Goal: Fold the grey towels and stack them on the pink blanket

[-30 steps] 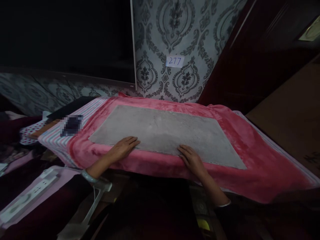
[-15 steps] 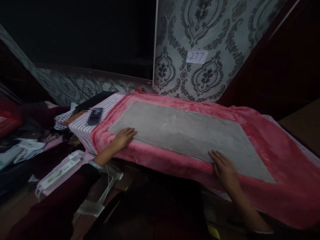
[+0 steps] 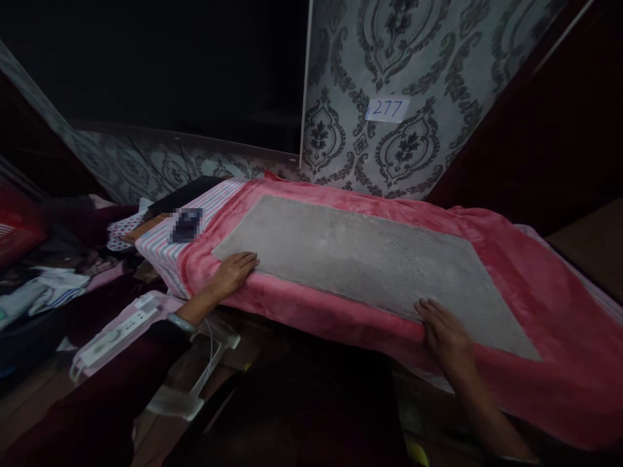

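A grey rectangular sheet of cloth [image 3: 350, 253] lies flat on a pink plush blanket [image 3: 559, 305] that covers a long table. My left hand [image 3: 235, 271] rests on the near edge of the grey cloth, close to its left corner, with the fingers stretched out flat. Farther right, my right hand [image 3: 445, 331] lies on the same near edge, fingers extended and palm down. Neither hand grips anything. What the cloth is for cannot be made out.
A striped cloth [image 3: 160, 243] bearing a blurred dark object [image 3: 187, 225] covers the table's left end. Beside it, a power strip [image 3: 119, 334] sits on a pink stool. Clothes [image 3: 53, 288] are piled at left. A large television [image 3: 170, 71] hangs behind.
My left hand has slid slightly left along the cloth's near edge. My right hand has moved a little to the right. The cloth stays flat.
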The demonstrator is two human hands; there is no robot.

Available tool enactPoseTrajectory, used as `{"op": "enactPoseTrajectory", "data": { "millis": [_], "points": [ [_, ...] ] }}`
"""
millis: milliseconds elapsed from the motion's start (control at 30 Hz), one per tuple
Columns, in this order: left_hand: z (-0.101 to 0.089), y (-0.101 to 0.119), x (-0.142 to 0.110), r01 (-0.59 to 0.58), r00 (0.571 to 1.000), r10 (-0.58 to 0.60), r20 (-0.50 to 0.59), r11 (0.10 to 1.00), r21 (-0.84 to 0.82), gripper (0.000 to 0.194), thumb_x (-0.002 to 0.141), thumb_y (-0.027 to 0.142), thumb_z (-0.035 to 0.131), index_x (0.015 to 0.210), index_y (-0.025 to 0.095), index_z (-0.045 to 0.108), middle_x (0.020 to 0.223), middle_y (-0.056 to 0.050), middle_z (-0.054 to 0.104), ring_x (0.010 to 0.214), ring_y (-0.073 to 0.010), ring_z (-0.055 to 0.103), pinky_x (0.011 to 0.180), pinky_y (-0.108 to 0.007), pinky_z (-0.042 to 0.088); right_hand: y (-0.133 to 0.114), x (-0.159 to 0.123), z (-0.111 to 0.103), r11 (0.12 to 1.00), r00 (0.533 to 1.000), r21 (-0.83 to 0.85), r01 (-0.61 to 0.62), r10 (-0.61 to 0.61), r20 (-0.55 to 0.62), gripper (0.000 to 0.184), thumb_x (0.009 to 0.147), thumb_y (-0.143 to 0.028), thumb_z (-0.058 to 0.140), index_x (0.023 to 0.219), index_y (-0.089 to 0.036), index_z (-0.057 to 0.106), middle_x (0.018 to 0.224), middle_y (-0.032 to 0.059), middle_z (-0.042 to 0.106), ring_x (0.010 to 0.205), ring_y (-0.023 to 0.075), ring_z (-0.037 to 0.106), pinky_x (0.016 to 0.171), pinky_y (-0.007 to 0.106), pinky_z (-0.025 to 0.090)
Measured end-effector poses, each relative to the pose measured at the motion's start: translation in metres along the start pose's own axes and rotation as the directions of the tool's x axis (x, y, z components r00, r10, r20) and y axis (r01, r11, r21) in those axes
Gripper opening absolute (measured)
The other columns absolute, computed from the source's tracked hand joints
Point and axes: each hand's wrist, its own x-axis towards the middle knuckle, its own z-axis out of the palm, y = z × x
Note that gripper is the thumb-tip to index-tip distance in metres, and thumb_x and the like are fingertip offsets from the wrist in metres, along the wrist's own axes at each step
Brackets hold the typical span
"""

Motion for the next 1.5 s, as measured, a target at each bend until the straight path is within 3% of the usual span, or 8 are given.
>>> {"op": "enactPoseTrajectory", "data": {
  "millis": [233,467,667,800,933,1067,1233,1500],
  "points": [
    [-0.015,-0.005,0.005,-0.039,0.999,0.039,0.004,0.999,0.027,0.032,0.094,0.015,0.043,0.102,0.021,0.073,0.114,-0.015,0.071,0.106,-0.0277,0.064,0.094,-0.046,0.053,0.013,-0.007,-0.010,0.998,0.999,-0.061,-0.031,0.029,-0.031,0.040,0.097,-0.024,0.040,0.120,-0.023,0.073,0.124,0.0097,0.074,0.118,0.0261,0.068,0.106,0.052,0.054],
    [-0.010,-0.022,0.007,-0.097,0.993,0.100,-0.066,0.994,0.048,0.031,0.088,0.019,0.038,0.090,0.025,0.067,0.103,-0.010,0.073,0.099,-0.0275,0.063,0.091,-0.045,0.053,0.007,-0.007,-0.021,0.999,0.996,-0.039,-0.006,0.003,-0.089,0.038,0.102,-0.025,0.040,0.108,-0.022,0.077,0.112,0.0094,0.078,0.112,0.0241,0.071,0.100,0.047,0.059],
    [-0.031,-0.029,0.013,-0.077,0.997,0.078,-0.024,0.997,0.026,0.038,0.090,0.045,0.033,0.075,0.032,0.065,0.082,-0.001,0.071,0.086,-0.0248,0.062,0.080,-0.043,0.056,0.012,-0.010,-0.044,0.997,0.996,0.006,-0.077,0.077,-0.033,0.042,0.104,-0.043,0.040,0.102,-0.023,0.077,0.102,0.0101,0.078,0.102,0.0256,0.072,0.095,0.048,0.060],
    [-0.035,0.009,0.064,0.019,0.999,-0.016,-0.048,0.998,0.068,0.050,0.093,0.050,0.024,0.091,0.029,0.069,0.100,-0.003,0.074,0.101,-0.0253,0.065,0.088,-0.042,0.056,0.009,0.036,-0.054,0.970,0.973,-0.088,-0.225,0.229,0.039,0.054,0.105,-0.049,0.028,0.115,-0.023,0.074,0.107,0.0116,0.076,0.107,0.0281,0.068,0.100,0.048,0.054],
    [-0.015,0.085,0.134,-0.139,0.989,0.141,0.039,0.989,-0.048,0.058,0.093,0.049,0.036,0.139,0.020,0.058,0.150,-0.010,0.056,0.138,-0.0290,0.051,0.113,-0.044,0.042,-0.007,0.089,-0.039,0.952,0.943,-0.209,-0.226,0.267,0.197,0.058,0.104,-0.051,0.034,0.151,-0.020,0.049,0.157,0.0134,0.047,0.147,0.0341,0.038,0.117,0.056,0.034],
    [0.017,0.139,0.159,-0.261,0.950,0.275,0.151,0.960,-0.102,0.065,0.094,0.053,0.045,0.152,0.024,0.047,0.165,-0.011,0.037,0.152,-0.0368,0.031,0.119,-0.059,0.029,-0.021,0.095,-0.021,0.941,0.856,-0.281,-0.188,0.297,0.424,0.058,0.104,-0.052,0.038,0.158,-0.029,0.038,0.168,0.0098,0.028,0.154,0.0368,0.025,0.118,0.065,0.026],
    [0.044,0.143,0.148,-0.249,0.938,0.265,0.222,0.964,-0.098,0.062,0.097,0.054,0.042,0.154,0.030,0.046,0.166,-0.009,0.035,0.155,-0.0373,0.024,0.120,-0.064,0.022,-0.020,0.078,-0.019,0.946,0.852,-0.292,-0.139,0.265,0.452,0.057,0.106,-0.053,0.033,0.159,-0.033,0.034,0.169,0.0067,0.026,0.155,0.0347,0.024,0.120,0.062,0.024],
    [0.036,0.134,0.134,-0.346,0.912,0.360,0.197,0.933,-0.104,0.060,0.100,0.054,0.038,0.157,0.035,0.039,0.166,-0.005,0.034,0.155,-0.0343,0.025,0.121,-0.063,0.021,-0.022,0.067,-0.027,0.952,0.857,-0.289,-0.104,0.233,0.460,0.055,0.106,-0.050,0.035,0.159,-0.035,0.033,0.169,0.0040,0.026,0.155,0.0336,0.023,0.121,0.060,0.024]
  ]
}}
